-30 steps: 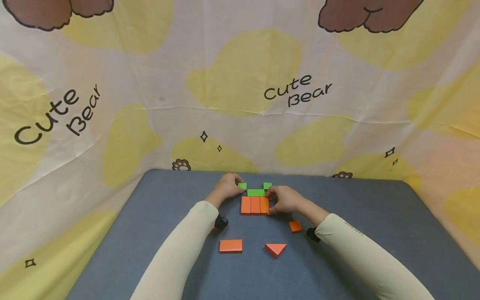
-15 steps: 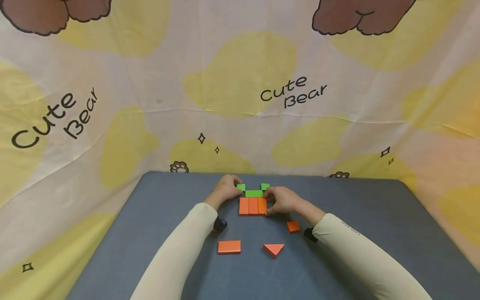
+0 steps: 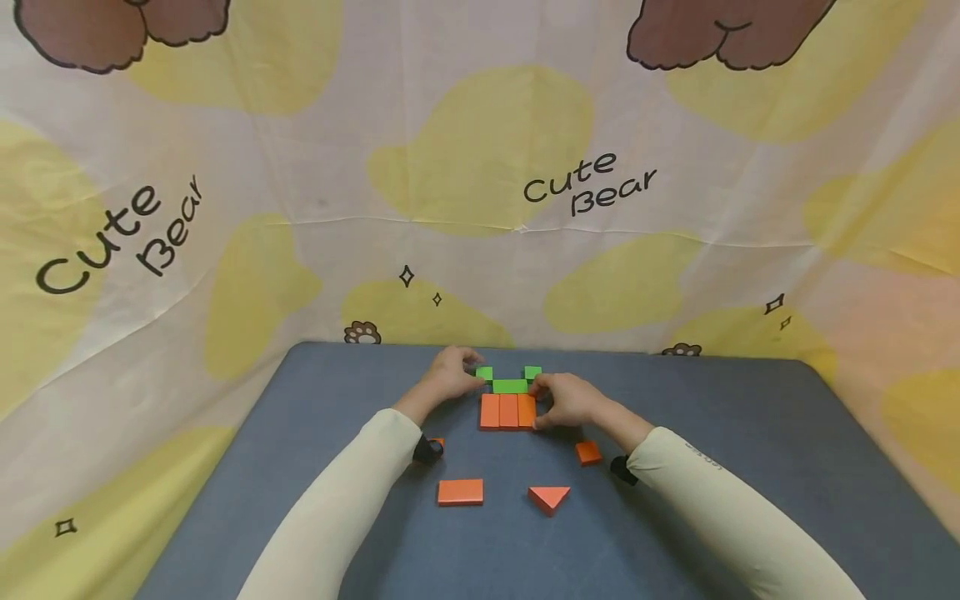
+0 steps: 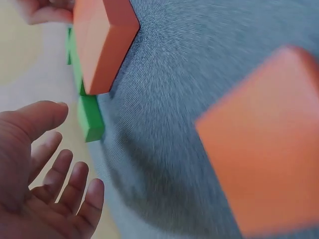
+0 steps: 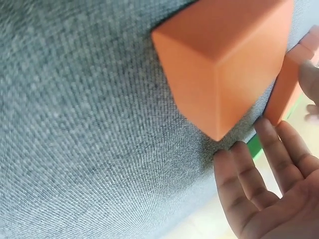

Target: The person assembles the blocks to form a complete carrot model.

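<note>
Three orange blocks (image 3: 508, 412) lie side by side in a row, with a long green block (image 3: 510, 387) behind them. Small green blocks stand behind its two ends, one at left (image 3: 484, 373) and one at right (image 3: 533, 372). My left hand (image 3: 451, 372) is beside the left small block; the left wrist view shows its fingers spread, with a gap to that green block (image 4: 91, 119). My right hand (image 3: 570, 398) touches the right side of the orange row with its fingertips and thumb. Fairly straight fingers (image 5: 271, 159) reach the row in the right wrist view.
An orange rectangular block (image 3: 461, 492) and an orange triangular block (image 3: 549, 498) lie nearer on the grey table (image 3: 675, 500). An orange block (image 3: 588, 452) lies beneath my right forearm; another, partly hidden (image 3: 438, 442), is by my left wrist. A patterned cloth (image 3: 480, 167) hangs behind.
My left hand has drawn slightly left, its fingers opening away from the left small green block. My right hand stays at the orange row's right side.
</note>
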### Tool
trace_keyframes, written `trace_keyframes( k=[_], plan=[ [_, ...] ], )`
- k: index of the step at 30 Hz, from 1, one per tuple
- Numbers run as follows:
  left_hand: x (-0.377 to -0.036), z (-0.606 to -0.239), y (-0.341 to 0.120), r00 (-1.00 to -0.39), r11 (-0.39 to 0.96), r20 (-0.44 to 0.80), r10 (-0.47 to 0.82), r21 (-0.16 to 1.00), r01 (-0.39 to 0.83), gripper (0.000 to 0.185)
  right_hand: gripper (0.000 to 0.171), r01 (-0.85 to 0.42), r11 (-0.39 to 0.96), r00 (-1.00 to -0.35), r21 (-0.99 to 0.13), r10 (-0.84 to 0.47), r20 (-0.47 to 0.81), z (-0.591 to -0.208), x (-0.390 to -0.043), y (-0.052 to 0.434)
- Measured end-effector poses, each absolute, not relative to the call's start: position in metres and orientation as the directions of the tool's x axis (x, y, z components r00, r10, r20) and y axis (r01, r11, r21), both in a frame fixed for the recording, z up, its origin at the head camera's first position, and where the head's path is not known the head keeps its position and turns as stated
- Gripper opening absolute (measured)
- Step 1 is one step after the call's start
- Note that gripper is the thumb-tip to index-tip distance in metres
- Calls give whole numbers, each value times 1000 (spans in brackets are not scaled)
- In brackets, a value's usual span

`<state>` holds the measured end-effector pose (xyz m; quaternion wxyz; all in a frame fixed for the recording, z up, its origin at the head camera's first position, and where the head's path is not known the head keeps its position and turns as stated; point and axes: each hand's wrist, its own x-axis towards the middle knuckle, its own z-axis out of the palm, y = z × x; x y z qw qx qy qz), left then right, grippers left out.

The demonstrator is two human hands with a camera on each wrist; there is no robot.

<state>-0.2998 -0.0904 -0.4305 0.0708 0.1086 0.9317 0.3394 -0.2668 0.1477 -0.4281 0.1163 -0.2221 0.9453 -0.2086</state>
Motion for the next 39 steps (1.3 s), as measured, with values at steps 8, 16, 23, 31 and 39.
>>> trace_keyframes(
  k=[8, 16, 23, 31, 39],
  plan=[
    [-262, -419, -117, -940, 746, -6, 342, 609, 268, 30, 46, -388, 808, -863, -442, -487, -132, -428, -268, 149],
    [-222, -420, -142, -930, 764, 22, 366, 563, 314, 28, 48, -399, 802, -855, -444, -500, -137, -428, -267, 150],
    [-201, -427, -160, -926, 778, 43, 375, 528, 340, 29, 49, -404, 798, -854, -447, -504, -128, -429, -268, 151],
    [-192, -437, -169, -932, 810, 19, 361, 490, 324, 31, 49, -394, 799, -860, -455, -495, -124, -431, -269, 153],
    [-192, -442, -167, -929, 807, 0, 371, 495, 322, 27, 48, -402, 801, -861, -443, -496, -117, -434, -270, 154]
  ],
)
